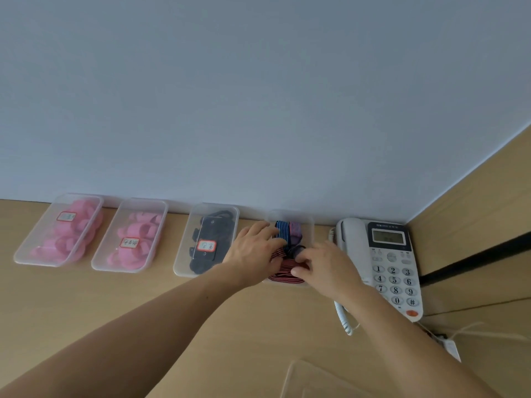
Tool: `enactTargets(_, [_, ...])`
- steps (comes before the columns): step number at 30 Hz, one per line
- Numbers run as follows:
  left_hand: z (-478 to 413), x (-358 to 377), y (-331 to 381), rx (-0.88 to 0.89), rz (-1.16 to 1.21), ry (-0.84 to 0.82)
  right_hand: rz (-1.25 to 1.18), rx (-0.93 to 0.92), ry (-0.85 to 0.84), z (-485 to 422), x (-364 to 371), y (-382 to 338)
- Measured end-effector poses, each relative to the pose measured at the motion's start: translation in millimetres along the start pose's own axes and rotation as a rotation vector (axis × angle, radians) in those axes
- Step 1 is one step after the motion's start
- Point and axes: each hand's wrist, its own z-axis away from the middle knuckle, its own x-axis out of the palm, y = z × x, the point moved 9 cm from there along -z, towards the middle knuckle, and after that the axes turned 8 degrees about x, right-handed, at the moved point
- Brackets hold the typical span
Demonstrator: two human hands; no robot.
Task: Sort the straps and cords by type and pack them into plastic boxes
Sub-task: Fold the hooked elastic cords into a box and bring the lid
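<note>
Several clear plastic boxes stand in a row against the wall. The rightmost box is open and holds striped straps: a blue and black one, a purple one and a red and black one. My left hand rests on the straps at the box's left side, fingers fairly straight. My right hand reaches in from the right, its fingertips curled on a dark strap in the middle. To the left, lidded boxes hold pink bands, more pink bands and black cords.
A white desk telephone sits just right of the open box, its coiled cord trailing toward me. A clear lid lies at the near edge of the wooden desk. A wooden side panel closes off the right.
</note>
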Motion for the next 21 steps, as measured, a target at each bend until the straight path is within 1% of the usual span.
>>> enactTargets(1, [0,3,2,0.018,-0.009,-0.024,0.018,0.019,-0.043,2,5,2])
enactTargets(2, [0,6,4,0.027,-0.016,-0.042,0.032,0.036,-0.046,3,6,2])
enactTargets(5, [-4,8,4,0.015,-0.021,-0.039,0.09,0.053,0.03,5,7,-4])
enactTargets(8, [-7,8,3,0.012,-0.022,-0.027,0.106,0.065,0.064,8,13,-5])
enactTargets(11, [-4,12,4,0.023,-0.007,-0.024,0.083,0.059,0.061,9,17,-1])
enactTargets(14, [-1,14,5,0.032,-0.004,-0.016,-0.012,0.092,0.044,11,16,6])
enactTargets(17, [0,12,4,0.034,0.023,-0.032,-0.06,0.122,0.061,11,10,6])
enactTargets(21, [5,3,7,0.031,0.076,-0.031,-0.072,0.116,0.049,20,3,-2])
